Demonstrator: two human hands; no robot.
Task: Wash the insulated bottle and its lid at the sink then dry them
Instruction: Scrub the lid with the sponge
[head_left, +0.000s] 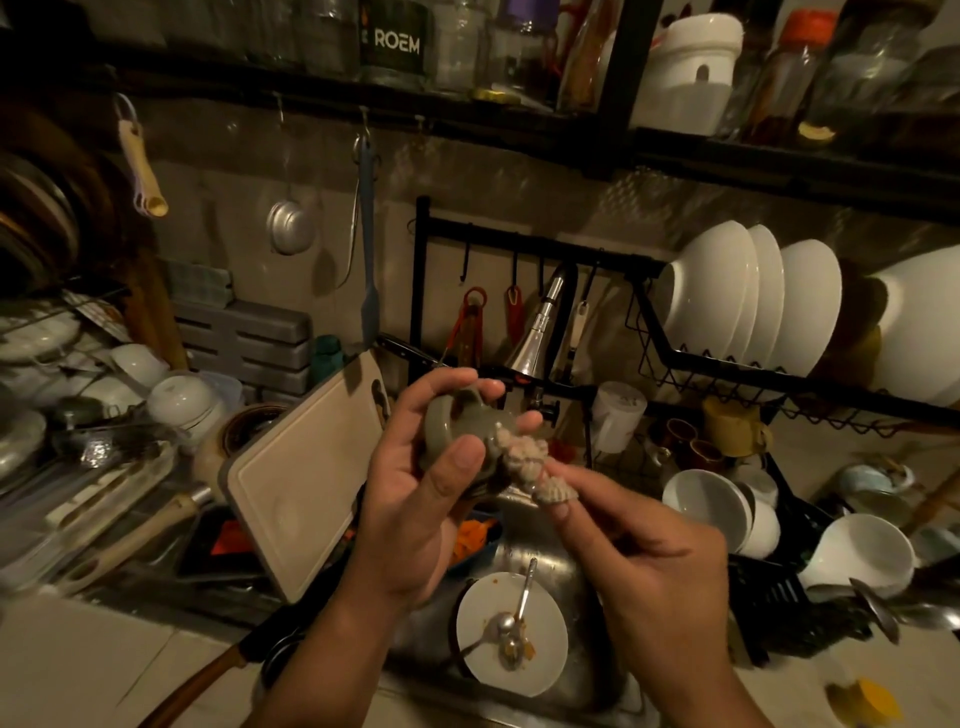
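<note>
Right hand (660, 561): nearest the lens, low right of centre; its fingertips pinch the lower end of a pale, nubbly scrubber (530, 462).
Left hand (415, 499): just beside it and a little higher; fingers curl round the back of the lid (457, 421), and the thumb presses on its front.
Contact: the scrubber's upper end touches the lid's right side, between the two hands.
Lid, position: held in the air above the sink (540, 540), below the faucet (540, 332), which shows no water running.
Lid, handling: grey-green, rigid and glossy, and it looks light. If soapy it is likely slippery, so the wrap around its rim with the thumb opposite seems the safest hold. A drop would land on crockery.
Bottle: I cannot pick it out among the clutter.
Step, as judged: scrubbing the lid; rinsing and drying are not yet done.
In the sink: a white plate (478, 644) with food traces and a spoon (519, 608) lying on it, directly below the hands.
Left surface: a cutting board (306, 467) leans at the sink's edge.
Right: white bowls (727, 291) stand on edge in a black rack.
</note>
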